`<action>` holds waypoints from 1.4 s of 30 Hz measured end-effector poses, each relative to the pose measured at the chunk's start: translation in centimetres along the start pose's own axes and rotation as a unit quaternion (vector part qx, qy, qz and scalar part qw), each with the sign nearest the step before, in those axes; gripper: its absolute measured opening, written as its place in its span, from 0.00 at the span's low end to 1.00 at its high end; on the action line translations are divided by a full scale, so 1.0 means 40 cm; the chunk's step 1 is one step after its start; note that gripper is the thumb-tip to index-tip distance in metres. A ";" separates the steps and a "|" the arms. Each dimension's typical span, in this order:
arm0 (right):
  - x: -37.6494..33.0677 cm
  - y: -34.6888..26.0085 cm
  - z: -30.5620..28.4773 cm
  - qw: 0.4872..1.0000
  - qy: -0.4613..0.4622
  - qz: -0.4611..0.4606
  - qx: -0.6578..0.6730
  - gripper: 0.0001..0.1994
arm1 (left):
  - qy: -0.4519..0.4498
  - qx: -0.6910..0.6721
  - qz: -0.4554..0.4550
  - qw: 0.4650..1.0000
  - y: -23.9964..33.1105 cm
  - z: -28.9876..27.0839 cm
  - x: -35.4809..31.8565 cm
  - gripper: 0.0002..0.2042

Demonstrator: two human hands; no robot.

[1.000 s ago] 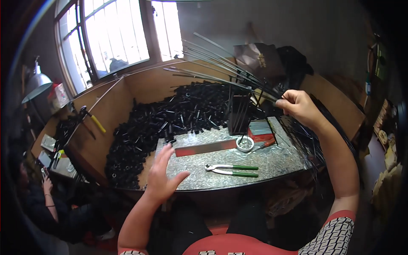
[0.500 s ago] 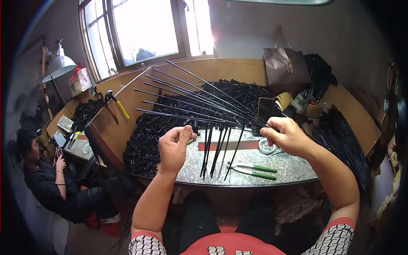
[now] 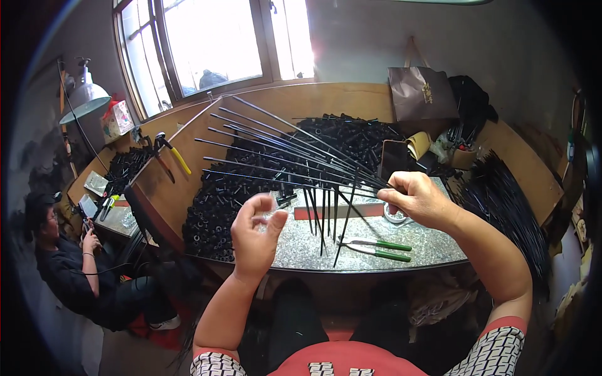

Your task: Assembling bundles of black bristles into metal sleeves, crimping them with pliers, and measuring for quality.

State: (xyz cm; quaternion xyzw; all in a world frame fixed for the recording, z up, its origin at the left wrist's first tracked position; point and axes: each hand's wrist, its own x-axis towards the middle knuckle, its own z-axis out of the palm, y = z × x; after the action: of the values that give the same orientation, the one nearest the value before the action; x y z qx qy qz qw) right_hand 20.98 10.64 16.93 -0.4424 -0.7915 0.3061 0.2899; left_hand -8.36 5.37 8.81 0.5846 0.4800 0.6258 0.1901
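A bundle of long thin black rods (image 3: 276, 146) is clamped between the thumb and curled fingers of my right hand (image 3: 417, 199). The rods fan out to the upper left, over a heap of small black tubular parts (image 3: 210, 219). Below the fan, several thin black rods (image 3: 342, 241) point down over the speckled tabletop (image 3: 426, 247); whether they touch it I cannot tell. My left hand (image 3: 254, 232) is raised left of these, thumb and fingers apart, holding nothing. A small black piece (image 3: 286, 199) lies just beyond its fingertips.
Green-handled pliers (image 3: 382, 250) lie near the table's front edge. A red-and-grey bar (image 3: 313, 212) and a round clear dish (image 3: 395, 216) are behind them. More black rods (image 3: 508, 213) are stacked at right. Yellow-handled pliers (image 3: 179, 156) hang on the wooden side wall. Another person (image 3: 69, 263) sits at far left.
My left hand's thumb and fingers have parted from a pinch. The rods in my right hand have shifted slightly, and those pointing down have swung to the right.
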 end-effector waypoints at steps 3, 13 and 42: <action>0.002 -0.018 0.019 1.000 -0.016 -0.017 0.002 0.12 | -0.060 0.035 0.000 0.998 -0.019 0.013 0.024 0.54; 0.018 -0.043 0.126 0.981 0.011 -0.143 -0.130 0.15 | -0.043 0.009 0.110 0.993 0.029 0.196 -0.007 0.44; -0.209 0.246 0.463 0.947 -0.178 0.170 0.205 0.17 | -0.235 -0.036 0.136 0.962 -0.165 0.159 0.197 0.11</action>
State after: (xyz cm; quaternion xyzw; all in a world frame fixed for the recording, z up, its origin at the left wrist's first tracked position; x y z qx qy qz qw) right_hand 16.29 3.20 -3.86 -0.4398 -0.6631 0.5806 0.1724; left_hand -6.61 17.16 6.79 0.7677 0.3153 0.5076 0.2315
